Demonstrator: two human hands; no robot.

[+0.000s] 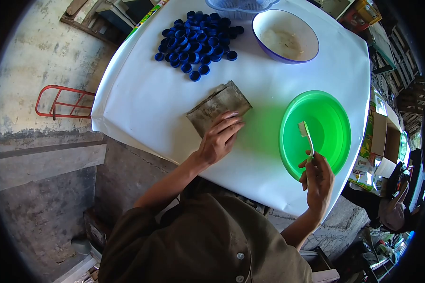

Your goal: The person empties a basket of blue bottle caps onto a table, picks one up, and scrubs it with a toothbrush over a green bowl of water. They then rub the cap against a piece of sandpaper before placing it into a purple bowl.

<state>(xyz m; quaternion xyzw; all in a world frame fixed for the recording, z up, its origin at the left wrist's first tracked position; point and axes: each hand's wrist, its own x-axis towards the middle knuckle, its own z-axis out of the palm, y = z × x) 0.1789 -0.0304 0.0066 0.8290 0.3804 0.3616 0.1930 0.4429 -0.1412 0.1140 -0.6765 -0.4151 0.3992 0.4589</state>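
My left hand point(218, 139) rests with fingers spread on the near edge of a folded grey-brown cloth point(219, 104) lying on the white table point(141, 94). My right hand point(317, 177) grips the handle of a green and white toothbrush point(306, 135), bristles up, held over the near rim of a green plastic basin point(315, 132). The basin looks empty.
A pile of several blue bottle caps point(196, 40) lies at the far side. A white bowl with a blue rim point(285, 36) stands at the far right, a clear plastic basket point(241, 5) behind it. Boxes and another person point(392, 207) are off the table's right edge.
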